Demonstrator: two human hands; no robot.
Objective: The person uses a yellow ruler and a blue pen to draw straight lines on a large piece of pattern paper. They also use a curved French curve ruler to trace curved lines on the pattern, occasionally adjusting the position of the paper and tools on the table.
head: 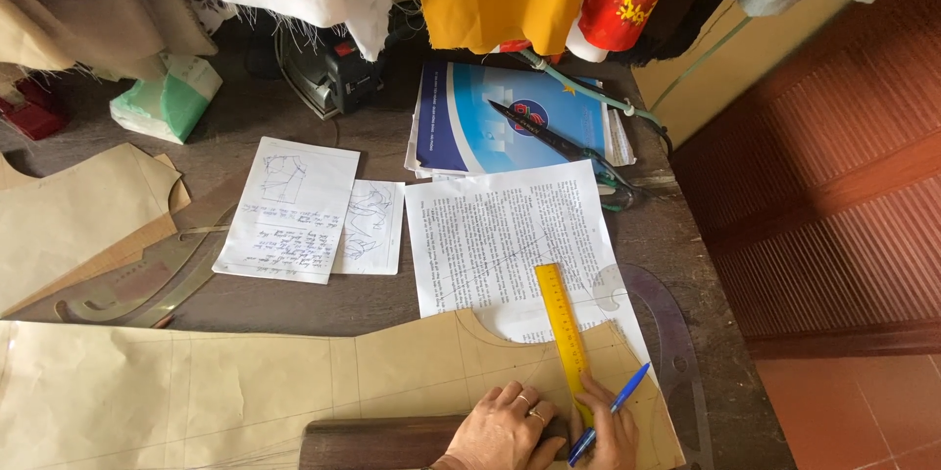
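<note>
Left hand (505, 426), fingers spread, presses flat on the brown pattern paper (245, 392) at 6 o'clock. Right hand (610, 426) pinches a blue pen (613, 411) against the yellow ruler (564, 333), pointing 12 o'clock. Marking step, judged; a steady ruler is required. Scissors (569, 147) lie beyond.

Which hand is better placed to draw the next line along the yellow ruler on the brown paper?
The right hand: it already holds the blue pen, tip beside the yellow ruler. The left hand lies flat on the brown pattern paper by the ruler's lower end, seemingly steadying it.
</note>
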